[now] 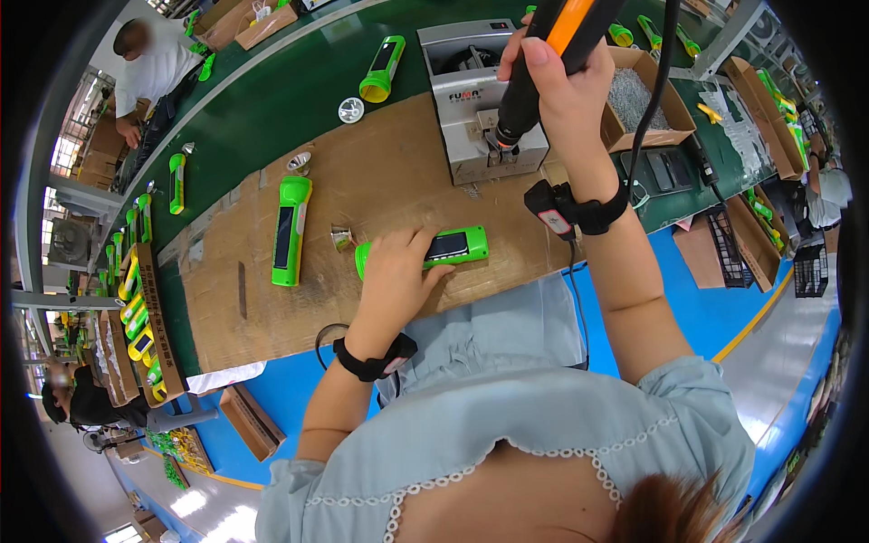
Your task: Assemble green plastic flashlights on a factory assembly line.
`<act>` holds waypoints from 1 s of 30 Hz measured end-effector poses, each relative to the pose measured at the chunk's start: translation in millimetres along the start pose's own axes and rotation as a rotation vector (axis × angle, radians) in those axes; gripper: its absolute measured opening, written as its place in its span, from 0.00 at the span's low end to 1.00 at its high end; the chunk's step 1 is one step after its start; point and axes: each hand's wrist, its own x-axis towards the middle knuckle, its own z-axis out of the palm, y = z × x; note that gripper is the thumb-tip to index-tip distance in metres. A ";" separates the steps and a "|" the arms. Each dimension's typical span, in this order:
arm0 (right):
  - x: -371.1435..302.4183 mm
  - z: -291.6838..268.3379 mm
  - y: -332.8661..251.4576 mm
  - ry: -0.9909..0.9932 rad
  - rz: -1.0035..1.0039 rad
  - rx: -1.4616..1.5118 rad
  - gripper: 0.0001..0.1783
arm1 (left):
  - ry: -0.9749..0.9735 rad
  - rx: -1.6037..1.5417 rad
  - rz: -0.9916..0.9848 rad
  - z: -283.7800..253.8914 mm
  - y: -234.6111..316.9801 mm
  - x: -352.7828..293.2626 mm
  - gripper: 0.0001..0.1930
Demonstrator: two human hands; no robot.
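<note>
Head view shows us the left hand [398,271] palm down, its fingers and thumb curled around a green flashlight [462,244] that lies on the near part of a cardboard sheet [226,312]. Farther right, the right hand [568,90] wraps around an electric screwdriver [520,104], its tip down at the front of a grey screw feeder [460,118]. Left of the held flashlight sit a small silver cup [342,237] and a second flashlight [290,231]; a carton of small metal parts [648,138] stands at the far right.

We judge the work to be partway: the flashlight is steadied, but the driver is well apart from it, so fastening seems left to do, and the cup lies loose.

Our left hand hides the flashlight's left part. We cannot tell whether any screw is in, or whether the tip carries one; the screwdriver's upper end is cut off.
</note>
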 end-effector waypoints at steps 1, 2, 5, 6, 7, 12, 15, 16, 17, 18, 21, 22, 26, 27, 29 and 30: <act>1.0 -0.6 0.2 -0.002 0.008 -0.002 0.20 | -0.004 -0.005 -0.005 2.1 -1.3 -0.1 0.25; 1.7 -1.8 0.6 -0.032 0.043 -0.007 0.19 | 0.024 0.035 -0.022 5.2 -4.0 1.6 0.25; -1.9 -0.9 0.3 -0.068 0.066 -0.019 0.18 | 0.070 0.062 -0.033 9.6 -8.8 4.2 0.25; -6.5 2.4 -5.0 -0.045 0.076 0.014 0.18 | 0.075 0.054 -0.043 10.1 -8.4 3.8 0.25; -10.9 4.8 -9.9 -0.022 0.085 0.048 0.18 | 0.081 0.046 -0.053 10.4 -8.0 3.6 0.25; -45.1 3.1 -34.3 -0.151 0.153 0.078 0.32 | 0.118 0.036 -0.068 12.1 -3.7 4.1 0.25; -63.8 10.2 -45.3 -0.140 0.248 0.052 0.36 | 0.128 0.034 -0.080 9.7 -3.6 3.1 0.25; -67.5 11.6 -46.9 -0.138 0.251 0.047 0.36 | 0.132 0.029 -0.092 9.8 -3.0 2.8 0.25; -70.8 13.1 -47.9 -0.124 0.250 0.039 0.37 | 0.129 0.025 -0.091 10.7 -3.3 2.7 0.25; -73.2 14.5 -48.3 -0.112 0.250 0.032 0.38 | 0.135 0.028 -0.079 11.0 -4.8 2.7 0.25; -77.6 16.7 -48.9 -0.084 0.256 0.048 0.38 | 0.145 0.026 -0.066 11.8 -5.5 2.7 0.25; -78.9 17.6 -48.9 -0.088 0.258 0.050 0.38 | 0.148 0.025 -0.061 11.7 -5.3 2.5 0.25; -83.7 20.0 -50.8 -0.077 0.282 0.064 0.38 | 0.157 0.030 -0.068 11.0 -4.9 1.2 0.24; -84.9 20.1 -50.6 -0.074 0.289 0.055 0.39 | 0.162 0.028 -0.063 11.0 -5.3 1.3 0.24; -87.3 18.7 -48.7 -0.080 0.291 0.064 0.38 | 0.167 0.030 -0.059 11.3 -4.1 1.1 0.24; -88.8 19.0 -47.2 -0.082 0.291 0.064 0.38 | 0.161 0.023 -0.066 11.4 -3.6 1.2 0.24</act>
